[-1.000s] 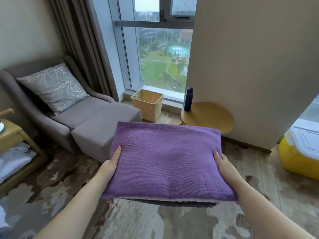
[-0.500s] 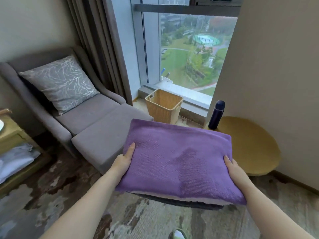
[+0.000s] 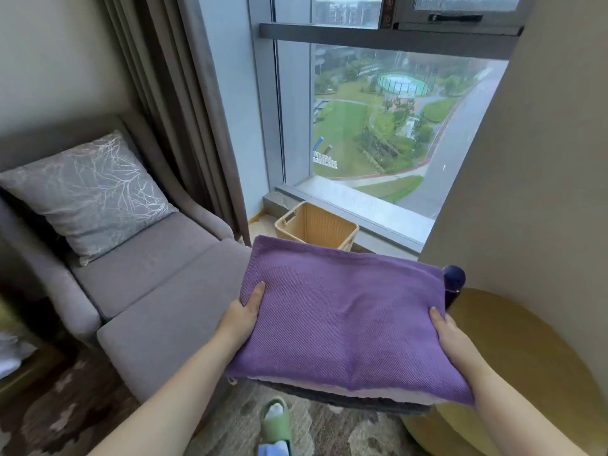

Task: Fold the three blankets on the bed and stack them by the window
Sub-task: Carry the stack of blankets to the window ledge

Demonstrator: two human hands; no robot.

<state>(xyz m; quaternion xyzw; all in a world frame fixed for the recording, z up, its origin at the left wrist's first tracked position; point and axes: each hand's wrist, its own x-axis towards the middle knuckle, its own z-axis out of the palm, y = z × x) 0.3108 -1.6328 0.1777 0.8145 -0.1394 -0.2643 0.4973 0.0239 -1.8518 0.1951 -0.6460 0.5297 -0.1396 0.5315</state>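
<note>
Blankets (image 3: 342, 324), purple on top, hung as a folded stack near the window (image 3: 378, 126), the left hand (image 3: 241, 319) clasping the left edge and the right hand (image 3: 452, 337) the right, thumbs on top. The far edge overlapped a wicker basket (image 3: 316, 225), and the right corner hid part of a bottle (image 3: 454, 284) by the round table (image 3: 513, 350); a grey footrest (image 3: 158, 311) lay just left

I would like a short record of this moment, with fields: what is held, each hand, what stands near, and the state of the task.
held: folded blanket stack, purple on top, a pale and a dark grey layer showing at its near edge
left hand: grips the stack's left edge, thumb on top
right hand: grips the right edge, thumb on top
nearby: wicker basket by the window; dark bottle at the round yellow table; grey armchair on the left
task state: stack in the air, not yet set down
</note>
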